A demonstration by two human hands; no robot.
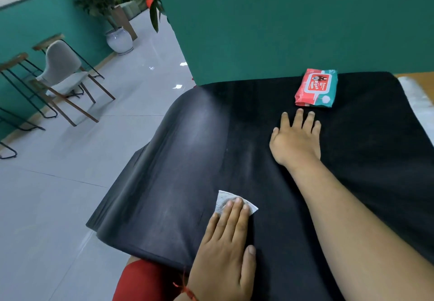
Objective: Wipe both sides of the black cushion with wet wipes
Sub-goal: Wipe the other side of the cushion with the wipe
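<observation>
The black cushion (164,183) lies spread over a surface, and its left part droops over the edge toward the floor. My left hand (225,242) lies flat near the front, its straight fingers pressing a white wet wipe (223,200) onto the cushion. Only the wipe's corners show past the fingertips. Farther back, my right hand (297,136) rests palm down with spread fingers on the cushion. Just beyond those fingertips a red and teal pack of wet wipes (317,88) lies on the cushion.
A dark green wall (281,18) rises right behind the cushion. At the far right a wooden edge (418,75) and something white show. On the grey tiled floor at left stand a grey chair (63,70), metal-legged stools and a potted plant (118,40).
</observation>
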